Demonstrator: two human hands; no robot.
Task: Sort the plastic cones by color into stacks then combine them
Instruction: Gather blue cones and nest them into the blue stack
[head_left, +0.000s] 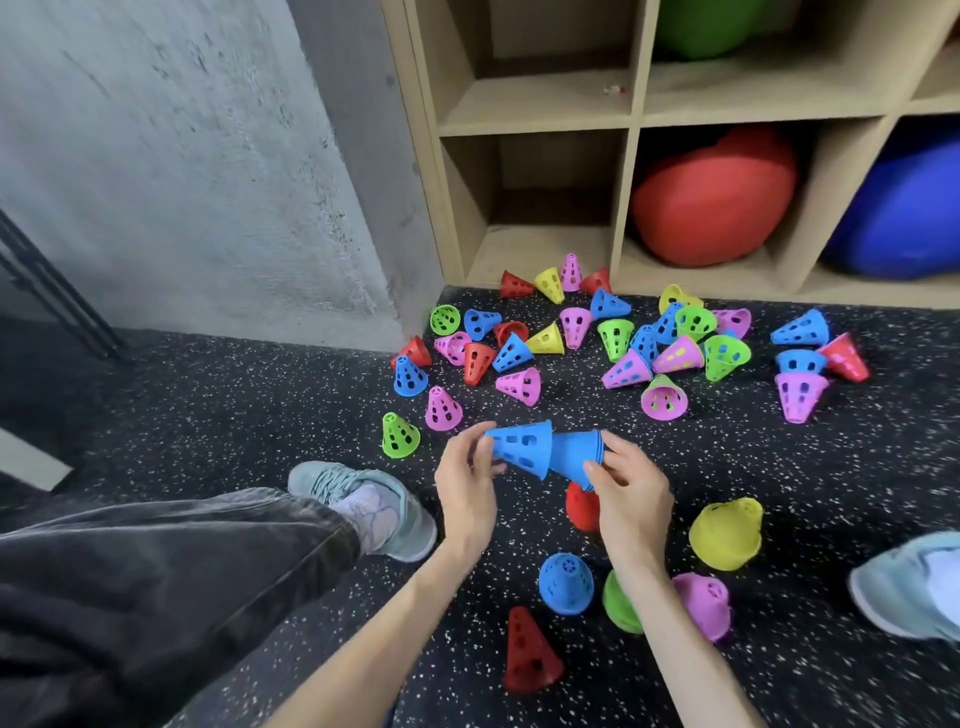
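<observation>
Wide floor (779, 467), speckled black, with the loose cones (571, 338) scattered toward its far edge by the shelf (628, 156). Nearer in, small stacks: yellow (727, 535), purple (704, 603), green (618, 603). Up in the air, the blue stack (576, 457) lies sideways, long axis left-right, tip pointing left. Right hand (631, 493) pinches its wide rim. Left hand (467, 478) curls round 1 blue cone (519, 447), capping the tip; looks like it slides rightward next.
</observation>
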